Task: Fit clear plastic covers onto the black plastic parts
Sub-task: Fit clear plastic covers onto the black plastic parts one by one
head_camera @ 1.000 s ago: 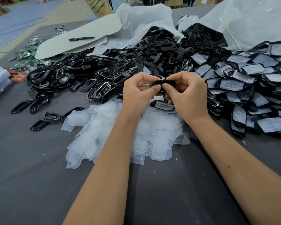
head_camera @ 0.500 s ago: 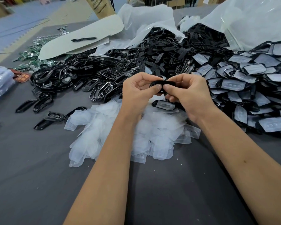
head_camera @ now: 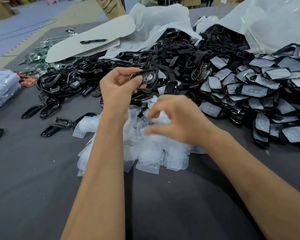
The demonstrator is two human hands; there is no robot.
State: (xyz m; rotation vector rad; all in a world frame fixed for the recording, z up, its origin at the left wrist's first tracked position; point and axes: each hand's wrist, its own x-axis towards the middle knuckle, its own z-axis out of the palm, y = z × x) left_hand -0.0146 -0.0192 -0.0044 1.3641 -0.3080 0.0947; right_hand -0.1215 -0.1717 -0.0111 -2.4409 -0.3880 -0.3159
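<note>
The left hand (head_camera: 119, 87) was up off the table, fingers curled around one black plastic part (head_camera: 145, 77), pinching it by its near end so the rest stuck out past the fingertips toward the far side. Looked like a key-fob shell with a shiny rim, button cutouts facing the camera. The right hand (head_camera: 176, 121) sat lower and nearer, just right of the left wrist, over the pile of clear plastic covers (head_camera: 145, 149). Its thumb and index finger were bent toward each other like a loose pincer, but it was motion-blurred, so I honestly couldn't tell whether it had hold of a cover or was just reaching in. The clear pile spread under and in front of both forearms on the grey table cloth (head_camera: 33, 187). Beyond the left hand was a big heap of bare black shells (head_camera: 87, 73), with a few strays (head_camera: 49, 108) off to its left. Out past the right hand sat the stack of finished ones (head_camera: 267, 87), black parts with covers on. Further back, beyond the left hand, a black pen (head_camera: 93, 41) lay on a pale board (head_camera: 93, 49).
</note>
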